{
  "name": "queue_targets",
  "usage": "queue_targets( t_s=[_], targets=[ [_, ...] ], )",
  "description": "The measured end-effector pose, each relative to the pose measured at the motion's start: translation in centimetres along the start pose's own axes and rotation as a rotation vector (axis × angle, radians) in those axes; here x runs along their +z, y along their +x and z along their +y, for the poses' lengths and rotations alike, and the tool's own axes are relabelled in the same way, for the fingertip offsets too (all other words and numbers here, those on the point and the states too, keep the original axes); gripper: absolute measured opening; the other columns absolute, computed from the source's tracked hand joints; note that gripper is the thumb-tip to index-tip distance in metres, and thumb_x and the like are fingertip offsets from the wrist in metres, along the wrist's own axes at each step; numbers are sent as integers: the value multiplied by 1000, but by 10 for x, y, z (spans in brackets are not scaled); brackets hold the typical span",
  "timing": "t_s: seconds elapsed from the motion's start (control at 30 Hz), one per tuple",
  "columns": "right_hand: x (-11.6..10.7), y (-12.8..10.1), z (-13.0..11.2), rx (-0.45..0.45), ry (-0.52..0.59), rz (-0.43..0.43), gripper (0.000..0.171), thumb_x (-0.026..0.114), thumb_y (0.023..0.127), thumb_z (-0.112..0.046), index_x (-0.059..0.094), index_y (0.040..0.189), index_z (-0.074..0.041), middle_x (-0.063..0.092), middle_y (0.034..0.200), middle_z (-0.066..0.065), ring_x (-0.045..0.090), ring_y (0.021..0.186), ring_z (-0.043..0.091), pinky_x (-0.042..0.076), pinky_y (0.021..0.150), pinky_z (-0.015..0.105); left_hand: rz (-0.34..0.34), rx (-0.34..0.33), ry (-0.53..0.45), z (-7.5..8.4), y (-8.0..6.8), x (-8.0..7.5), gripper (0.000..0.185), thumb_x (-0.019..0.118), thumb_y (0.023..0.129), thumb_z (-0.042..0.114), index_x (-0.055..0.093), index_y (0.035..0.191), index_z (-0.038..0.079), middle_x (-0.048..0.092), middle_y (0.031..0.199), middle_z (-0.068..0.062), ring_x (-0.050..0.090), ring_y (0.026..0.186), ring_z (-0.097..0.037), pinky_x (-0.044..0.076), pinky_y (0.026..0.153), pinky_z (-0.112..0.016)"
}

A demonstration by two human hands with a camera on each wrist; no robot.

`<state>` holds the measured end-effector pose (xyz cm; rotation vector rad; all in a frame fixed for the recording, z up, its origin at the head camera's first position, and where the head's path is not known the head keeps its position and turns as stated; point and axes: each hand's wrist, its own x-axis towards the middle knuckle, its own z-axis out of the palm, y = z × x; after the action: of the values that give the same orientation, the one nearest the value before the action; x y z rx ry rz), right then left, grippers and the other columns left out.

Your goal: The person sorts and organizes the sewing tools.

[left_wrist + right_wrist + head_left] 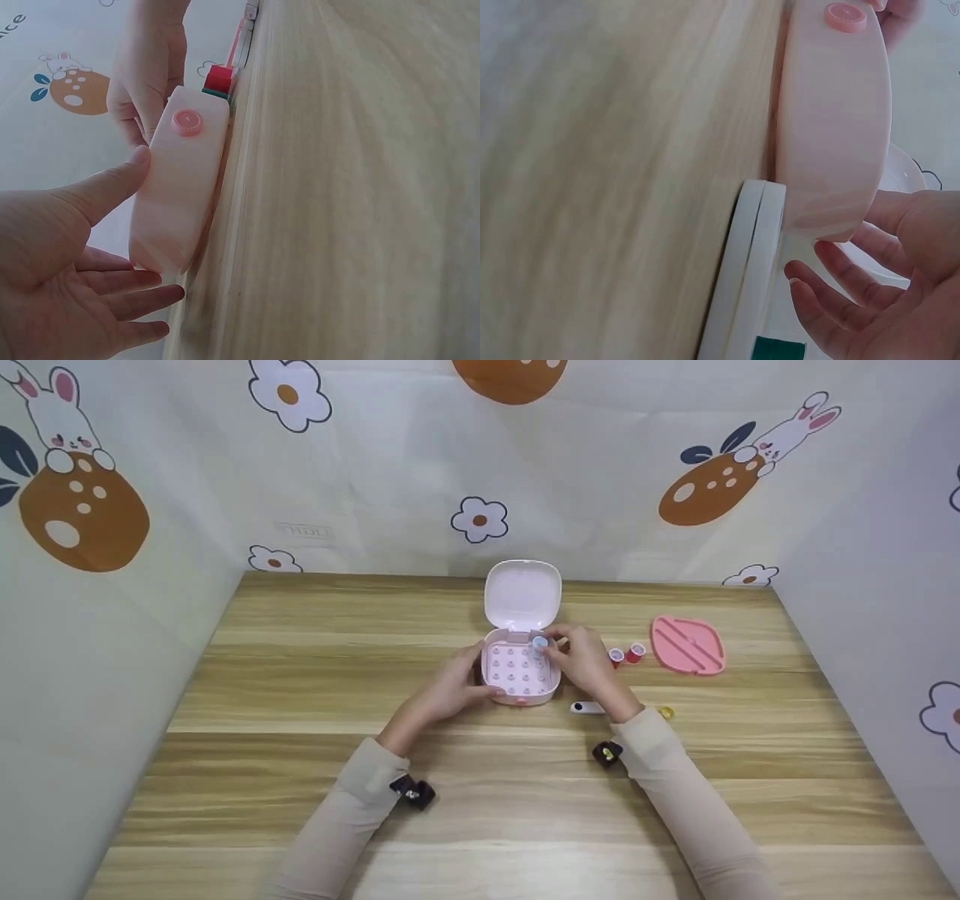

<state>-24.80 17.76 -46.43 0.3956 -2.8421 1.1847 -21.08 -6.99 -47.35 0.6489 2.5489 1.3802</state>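
A pink box (541, 700) with a round pink button on its front stands on the table, its pale lid (523, 594) raised at the back. Rows of small pegs line the box floor. My left hand (452, 686) holds the box's left side, thumb at the front corner, as the left wrist view also shows. Over the back right corner of the box, my right hand (585, 658) pinches a small light blue spool (540, 643) between thumb and fingers. In the right wrist view, the spool is hidden behind the box wall.
Two small red spools (636, 653) stand right of my right hand. Farther right lies a pink tray (688, 645) with diagonal bars. A white bar-shaped thing (587, 708) lies under my right wrist, with a yellow ring (666, 712) near it. Patterned cloth walls surround the table.
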Motion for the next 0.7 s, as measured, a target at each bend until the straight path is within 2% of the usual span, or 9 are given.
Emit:
queue_targets(
  t_s=[0.13, 0.27, 0.7],
  targets=[
    [1, 0, -1, -4, -18, 0, 24, 77, 95, -7, 77, 118, 0, 75, 111, 19, 70, 92, 31, 60, 84, 42, 6, 5, 4, 0, -1, 0, 84, 82, 93, 14, 36, 158, -11, 48, 157, -30, 44, 149, -41, 32, 127, -50],
    [2, -1, -1, -29, -51, 9, 25, 77, 94, -6, 77, 118, 1, 74, 113, 21, 69, 97, 34, 59, 88, 48, 9, -18, 14, 0, -1, 0, 84, 82, 93, 17, 36, 158, -9, 50, 155, -29, 46, 147, -40, 34, 126, -50],
    [0, -4, -3, -44, -109, 17, 28, 77, 94, -5, 74, 121, 2, 72, 117, 23, 67, 98, 36, 58, 88, 49, -1, -39, 4, -1, 0, 1, 86, 82, 93, 17, 33, 160, -9, 47, 157, -30, 45, 148, -39, 33, 127, -49]
  ],
)
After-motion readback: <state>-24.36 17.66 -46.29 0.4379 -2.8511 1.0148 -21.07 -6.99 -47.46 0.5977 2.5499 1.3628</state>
